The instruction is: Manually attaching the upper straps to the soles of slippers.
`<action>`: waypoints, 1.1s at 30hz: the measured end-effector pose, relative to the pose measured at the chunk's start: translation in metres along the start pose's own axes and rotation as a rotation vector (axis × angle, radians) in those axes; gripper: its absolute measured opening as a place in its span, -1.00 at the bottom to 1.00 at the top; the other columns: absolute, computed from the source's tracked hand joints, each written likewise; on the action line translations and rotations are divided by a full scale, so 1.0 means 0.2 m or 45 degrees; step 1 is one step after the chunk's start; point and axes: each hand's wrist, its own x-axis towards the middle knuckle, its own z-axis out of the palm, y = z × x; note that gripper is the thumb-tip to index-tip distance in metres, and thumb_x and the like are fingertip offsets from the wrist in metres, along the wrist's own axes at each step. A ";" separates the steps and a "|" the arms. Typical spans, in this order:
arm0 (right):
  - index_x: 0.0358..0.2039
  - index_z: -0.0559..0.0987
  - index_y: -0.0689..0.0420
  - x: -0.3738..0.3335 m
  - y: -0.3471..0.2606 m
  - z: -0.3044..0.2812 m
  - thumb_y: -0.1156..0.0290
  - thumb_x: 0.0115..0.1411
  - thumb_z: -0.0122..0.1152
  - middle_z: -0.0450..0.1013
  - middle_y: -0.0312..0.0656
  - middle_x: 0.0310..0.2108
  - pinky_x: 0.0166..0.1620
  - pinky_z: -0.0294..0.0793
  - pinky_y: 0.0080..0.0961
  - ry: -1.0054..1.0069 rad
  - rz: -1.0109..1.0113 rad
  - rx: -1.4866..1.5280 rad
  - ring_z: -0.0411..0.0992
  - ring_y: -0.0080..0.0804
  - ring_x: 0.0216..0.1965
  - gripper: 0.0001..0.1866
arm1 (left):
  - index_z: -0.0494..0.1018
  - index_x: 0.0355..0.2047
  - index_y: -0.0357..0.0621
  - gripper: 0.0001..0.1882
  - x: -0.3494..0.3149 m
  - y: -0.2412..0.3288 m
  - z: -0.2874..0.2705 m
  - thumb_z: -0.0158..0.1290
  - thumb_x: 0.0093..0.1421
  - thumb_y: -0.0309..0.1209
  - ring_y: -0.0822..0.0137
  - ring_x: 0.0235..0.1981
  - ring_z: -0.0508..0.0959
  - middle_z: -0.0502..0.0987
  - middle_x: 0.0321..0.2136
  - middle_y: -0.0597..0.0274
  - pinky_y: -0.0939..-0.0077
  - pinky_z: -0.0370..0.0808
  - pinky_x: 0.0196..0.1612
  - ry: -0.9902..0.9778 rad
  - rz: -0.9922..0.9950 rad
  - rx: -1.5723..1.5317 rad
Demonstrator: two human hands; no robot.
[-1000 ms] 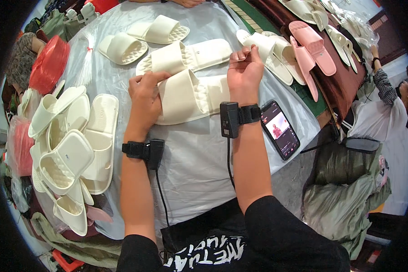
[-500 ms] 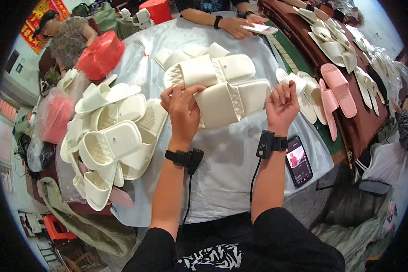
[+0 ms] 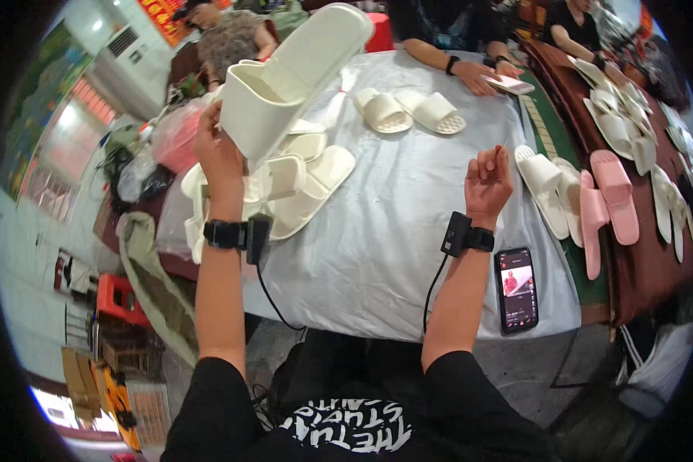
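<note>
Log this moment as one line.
left hand: holds cream slipper aloft | right hand: curled, over silvery tablecloth | phone: on tablecloth, screen lit | pink slippers: right of phone

The held slipper (image 3: 260,115) looked smooth, matt plastic; the table cover (image 3: 385,231), creased, glossy plastic film; the phone screen (image 3: 518,281), glossy glass.

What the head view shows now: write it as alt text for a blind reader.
A person's left hand holds up at least one cream slipper, near similar slippers piled on a sheet-covered table. The right hand, curled, is near a lit phone; pink slippers lie farther right.
</note>
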 end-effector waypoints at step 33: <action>-0.14 0.58 0.11 0.02 0.15 0.03 0.38 0.50 0.17 0.33 -0.40 -0.52 -0.47 0.20 -0.62 -0.027 0.209 -0.536 0.23 -0.66 -0.53 -0.90 | 0.59 -0.05 -0.22 -0.76 -0.33 -0.06 -0.65 0.19 0.39 -0.33 0.31 -0.17 0.56 0.64 -0.16 0.15 0.38 0.49 -0.07 0.034 -0.176 0.602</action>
